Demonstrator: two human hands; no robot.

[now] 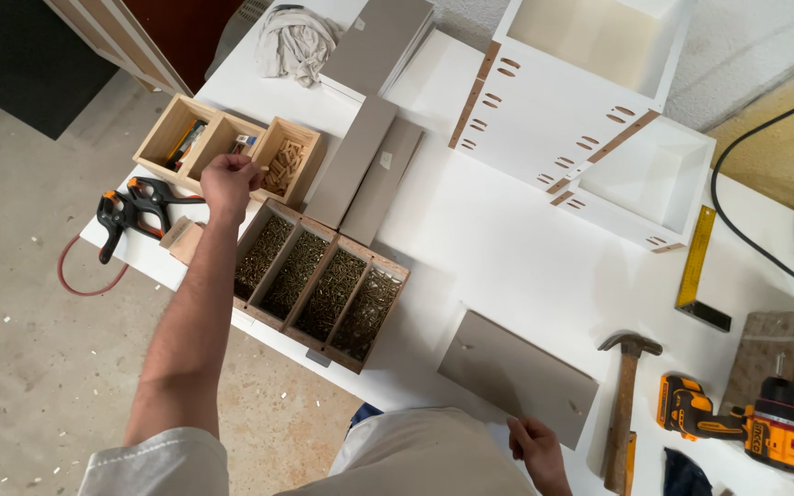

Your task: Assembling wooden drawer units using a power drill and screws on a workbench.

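Two hands at work: left hand (230, 182) reaches out, fingers pinched on small wooden dowel, just beside dowel box (285, 165); right hand (537, 450) rests loosely curled on near edge of grey panel (516, 375), grasping nothing. Risks: dowel slipping from pinch, lost among screws in screw tray (321, 287) below left hand; tray overhangs tabletop (507, 248) edge, forearm nudge could tip it. Hammer (624, 404), drill (737, 424) right of right hand. White tabletop, concrete floor, white cabinet (581, 119) beyond.
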